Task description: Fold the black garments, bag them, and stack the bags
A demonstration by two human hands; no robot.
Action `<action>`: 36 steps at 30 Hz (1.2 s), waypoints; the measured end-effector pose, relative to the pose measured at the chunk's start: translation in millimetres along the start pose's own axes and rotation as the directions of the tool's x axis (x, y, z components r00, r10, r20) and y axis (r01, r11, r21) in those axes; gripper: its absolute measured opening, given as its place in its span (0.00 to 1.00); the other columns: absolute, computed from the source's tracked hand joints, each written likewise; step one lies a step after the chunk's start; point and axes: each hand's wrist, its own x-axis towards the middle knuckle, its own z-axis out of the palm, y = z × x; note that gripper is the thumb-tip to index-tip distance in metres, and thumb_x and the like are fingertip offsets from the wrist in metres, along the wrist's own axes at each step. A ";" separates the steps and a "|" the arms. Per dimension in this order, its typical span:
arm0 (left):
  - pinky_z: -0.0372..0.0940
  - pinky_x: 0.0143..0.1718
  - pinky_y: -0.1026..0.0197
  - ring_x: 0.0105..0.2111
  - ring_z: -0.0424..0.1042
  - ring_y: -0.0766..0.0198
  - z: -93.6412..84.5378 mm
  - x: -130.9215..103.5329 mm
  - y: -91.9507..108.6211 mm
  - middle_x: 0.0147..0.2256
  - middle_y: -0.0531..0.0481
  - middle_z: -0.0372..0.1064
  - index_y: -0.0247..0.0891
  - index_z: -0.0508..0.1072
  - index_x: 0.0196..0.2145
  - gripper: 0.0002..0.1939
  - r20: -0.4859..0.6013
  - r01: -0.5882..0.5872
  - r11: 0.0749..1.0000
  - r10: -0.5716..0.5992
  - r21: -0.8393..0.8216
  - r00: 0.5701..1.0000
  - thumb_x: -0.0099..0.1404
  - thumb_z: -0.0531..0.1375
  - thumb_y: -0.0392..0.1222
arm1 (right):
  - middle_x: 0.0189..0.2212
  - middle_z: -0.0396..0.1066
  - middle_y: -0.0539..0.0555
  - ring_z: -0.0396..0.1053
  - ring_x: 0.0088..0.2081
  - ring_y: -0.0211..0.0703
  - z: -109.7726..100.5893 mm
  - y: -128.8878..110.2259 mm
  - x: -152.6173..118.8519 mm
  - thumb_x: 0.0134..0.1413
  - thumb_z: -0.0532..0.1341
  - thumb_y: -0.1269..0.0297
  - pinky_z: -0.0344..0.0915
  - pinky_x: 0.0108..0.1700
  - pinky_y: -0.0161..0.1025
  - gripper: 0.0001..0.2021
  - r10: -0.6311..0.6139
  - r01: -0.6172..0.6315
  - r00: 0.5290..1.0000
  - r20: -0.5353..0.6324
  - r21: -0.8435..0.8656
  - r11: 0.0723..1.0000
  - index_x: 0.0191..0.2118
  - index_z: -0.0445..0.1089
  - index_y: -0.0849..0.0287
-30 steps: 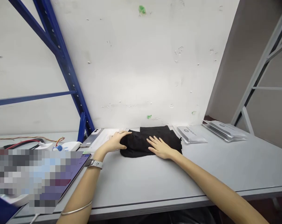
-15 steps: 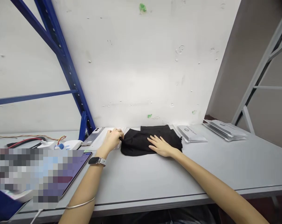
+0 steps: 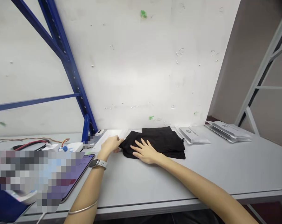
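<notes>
Pinching the left corner of a folded matte-black fabric piece, the bare left hand has its fingers bent toward the thumb – grip looks closed on the cloth, but the exact contact is partly hidden behind the knuckles. Bare right hand lies palm down on the cloth's front left part, fingers spread, pinching nothing. Cloth lies flat and low on the smooth grey tabletop, near the tall white wall panel, layers uneven along its back and right edges.

Left wrist: dark-faced smartwatch with pale strap; thin silver bangle farther up the forearm. Just right of the cloth: flat white printed packet; stack of white flat packets farther right. White sheets lie beside and behind the left hand. Left of that wrist – purple-screened tablet, partly pixelated. Blue perforated metal post stands behind, at left.
</notes>
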 end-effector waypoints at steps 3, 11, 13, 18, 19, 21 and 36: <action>0.62 0.34 0.60 0.30 0.76 0.55 3.7 5.2 -4.5 0.18 0.54 0.71 0.41 0.67 0.38 0.12 -0.078 -0.042 0.998 0.038 -0.048 0.996 0.56 0.59 0.47 | 0.69 0.33 0.48 0.25 0.68 0.55 -1.0 2.1 -2.5 0.62 0.35 0.42 0.27 0.64 0.57 0.31 0.007 -0.008 1.000 0.019 0.036 0.999 0.67 0.44 0.46; 0.63 0.32 0.62 0.25 0.74 0.61 5.7 8.4 9.7 0.23 0.54 0.72 0.39 0.65 0.42 0.13 -0.293 -0.146 0.949 0.061 -0.280 0.954 0.58 0.55 0.39 | 0.69 0.32 0.56 0.26 0.68 0.51 -4.9 27.8 -6.4 0.62 0.35 0.42 0.29 0.65 0.51 0.36 0.165 -0.165 0.985 -0.060 -0.004 0.986 0.68 0.40 0.59; 0.63 0.33 0.62 0.25 0.74 0.61 2.3 6.4 24.1 0.25 0.54 0.72 0.39 0.65 0.43 0.13 -0.336 -0.179 0.950 0.086 -0.254 0.938 0.58 0.54 0.37 | 0.68 0.33 0.56 0.26 0.68 0.50 -3.1 31.9 -5.1 0.62 0.35 0.41 0.29 0.65 0.50 0.37 0.166 -0.165 0.986 -0.034 0.031 0.986 0.68 0.39 0.60; 0.62 0.38 0.58 0.37 0.73 0.55 -6.8 1.7 76.1 0.32 0.48 0.73 0.39 0.65 0.47 0.16 -0.437 -0.247 0.966 0.190 -0.077 0.879 0.61 0.52 0.36 | 0.68 0.33 0.55 0.28 0.68 0.46 -24.6 50.4 -14.8 0.61 0.34 0.40 0.29 0.66 0.49 0.38 0.284 -0.220 0.941 -0.185 0.303 0.927 0.69 0.35 0.61; 0.62 0.39 0.58 0.39 0.73 0.53 -5.8 0.6 88.7 0.33 0.47 0.73 0.39 0.65 0.48 0.16 -0.453 -0.256 0.966 0.209 -0.043 0.867 0.62 0.51 0.36 | 0.68 0.34 0.55 0.29 0.68 0.46 -31.7 56.7 -20.0 0.61 0.35 0.40 0.29 0.66 0.49 0.38 0.313 -0.218 0.916 -0.250 0.344 0.913 0.68 0.37 0.62; 0.62 0.39 0.58 0.40 0.72 0.54 1.6 -2.5 115.0 0.36 0.46 0.73 0.40 0.65 0.49 0.16 -0.454 -0.282 0.959 0.257 0.012 0.853 0.63 0.51 0.36 | 0.68 0.37 0.56 0.33 0.68 0.46 -45.2 70.7 -31.9 0.60 0.38 0.40 0.31 0.66 0.47 0.39 0.373 -0.204 0.849 -0.374 0.417 0.885 0.68 0.40 0.63; 0.62 0.39 0.58 0.41 0.72 0.53 37.6 -0.1 112.1 0.41 0.42 0.74 0.39 0.67 0.48 0.15 -0.234 -0.294 0.952 0.306 0.088 0.923 0.68 0.50 0.46 | 0.68 0.39 0.54 0.32 0.68 0.44 -34.1 67.0 -55.2 0.64 0.38 0.45 0.32 0.67 0.47 0.33 0.134 -0.155 0.874 -0.467 -0.006 0.988 0.68 0.43 0.61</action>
